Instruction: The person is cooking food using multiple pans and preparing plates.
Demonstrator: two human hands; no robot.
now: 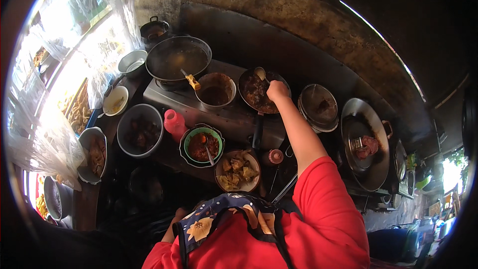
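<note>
My right hand (278,90) is closed round the handle of a ladle (260,73). The ladle's pale bowl is over the far side of a black frying pan (256,92), which holds dark brown, chunky food in sauce. The pan sits on the stove with its black handle (258,132) pointing toward me. My left hand (180,214) is low beside the apron (204,221), mostly hidden and in shadow, so its fingers do not show clearly. Nearest to it is a bowl of yellowish cooked pieces (238,170).
Left of the pan are a saucepan of brown sauce (215,89) and a large wok of liquid (178,59). Closer stand a green bowl of red sauce (201,144), a pink bottle (174,122) and a grey pot (140,130). To the right are a strainer (319,103) and a big wok (366,169).
</note>
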